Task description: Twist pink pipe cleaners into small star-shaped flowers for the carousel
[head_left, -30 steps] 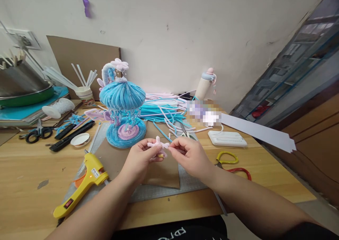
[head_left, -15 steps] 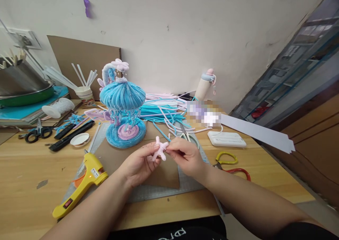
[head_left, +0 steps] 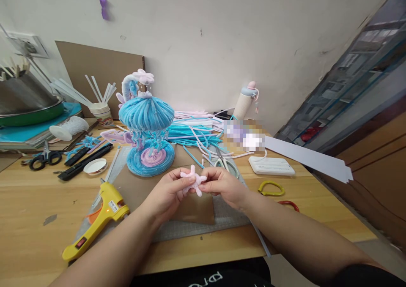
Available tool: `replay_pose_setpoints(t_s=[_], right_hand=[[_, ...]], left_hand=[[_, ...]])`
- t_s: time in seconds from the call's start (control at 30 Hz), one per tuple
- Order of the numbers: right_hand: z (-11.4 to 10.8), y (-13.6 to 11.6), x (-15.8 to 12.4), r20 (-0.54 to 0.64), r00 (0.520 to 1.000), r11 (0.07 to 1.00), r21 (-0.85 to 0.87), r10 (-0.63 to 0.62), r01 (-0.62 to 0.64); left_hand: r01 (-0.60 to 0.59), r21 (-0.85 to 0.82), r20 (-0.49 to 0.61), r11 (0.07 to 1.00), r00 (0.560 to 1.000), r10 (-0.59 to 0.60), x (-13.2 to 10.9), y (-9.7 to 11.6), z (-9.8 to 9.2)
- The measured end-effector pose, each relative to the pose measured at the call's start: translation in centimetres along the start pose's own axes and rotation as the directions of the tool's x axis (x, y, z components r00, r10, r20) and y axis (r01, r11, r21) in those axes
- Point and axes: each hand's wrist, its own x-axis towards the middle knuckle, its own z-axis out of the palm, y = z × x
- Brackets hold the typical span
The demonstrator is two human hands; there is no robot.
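Observation:
A small pale pink fuzzy star-like piece (head_left: 194, 179) is held between both hands above the brown cardboard (head_left: 199, 209). My left hand (head_left: 169, 192) is closed on it, the thumb pressing on its face. At its right side, my right hand (head_left: 223, 187) pinches one arm of the piece between thumb and fingers. Behind the hands stands a blue fuzzy jellyfish-like model (head_left: 146, 113) on a round blue and pink base (head_left: 135, 162).
A yellow glue gun (head_left: 109, 209) lies left of the cardboard. Scissors with pale handles (head_left: 233, 168) lie behind my right hand, and yellow-and-red-handled scissors (head_left: 271, 188) sit partly under my right forearm. Blue stems (head_left: 190, 132), a white power bank (head_left: 271, 166) and a bottle (head_left: 244, 103) are farther back.
The pink piece has turned and shifted slightly right. My right hand has rolled over and its fingers now grip closer to the piece's middle; the right forearm covers more of the red-handled scissors.

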Motion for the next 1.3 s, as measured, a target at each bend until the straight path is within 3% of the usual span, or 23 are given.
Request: replay_pose_setpoints(t_s=[0.2,0.37,0.5,0.6,0.8,1.0,1.13,1.3], right_hand=[[-0.2,0.0,0.0,0.110,0.994,0.998,-0.056,0.012,-0.006],[0.3,-0.2,-0.2,0.014,0.999,0.992,-0.118,-0.031,0.033],[0.5,-0.3,-0.4,-0.067,0.976,0.919,-0.355,-0.206,0.169],[0.5,-0.4,-0.6,-0.087,0.968,0.863,-0.478,-0.235,0.167],[0.4,-0.7,-0.4,-0.098,0.992,0.938,-0.343,-0.086,0.047],[0.7,0.3,-0.1,-0.176,0.979,0.954,-0.295,-0.100,0.044],[0.7,1.0,0.2,-0.196,0.969,0.928,-0.367,-0.148,0.068],[0.5,0.6,-0.1,-0.105,0.967,0.812,-0.567,-0.234,0.135]], left_hand=[[-0.061,0.149,0.032,0.987,0.998,0.057,-0.1,0.1,-0.4],[-0.079,0.208,-0.053,0.975,0.994,0.092,-0.1,0.1,-0.3],[-0.047,0.204,-0.070,0.978,0.996,0.063,0.1,0.0,-0.2],[-0.035,0.227,-0.081,0.973,0.995,0.055,0.2,-0.2,-0.3],[-0.067,0.292,-0.057,0.954,0.995,0.087,0.3,-0.5,-0.6],[-0.109,0.323,-0.013,0.940,0.993,0.119,0.4,-0.7,-0.6],[-0.125,0.322,-0.037,0.938,0.989,0.145,0.4,-0.7,-0.5],[-0.157,0.349,-0.087,0.924,0.976,0.199,0.6,-0.8,-0.7]])
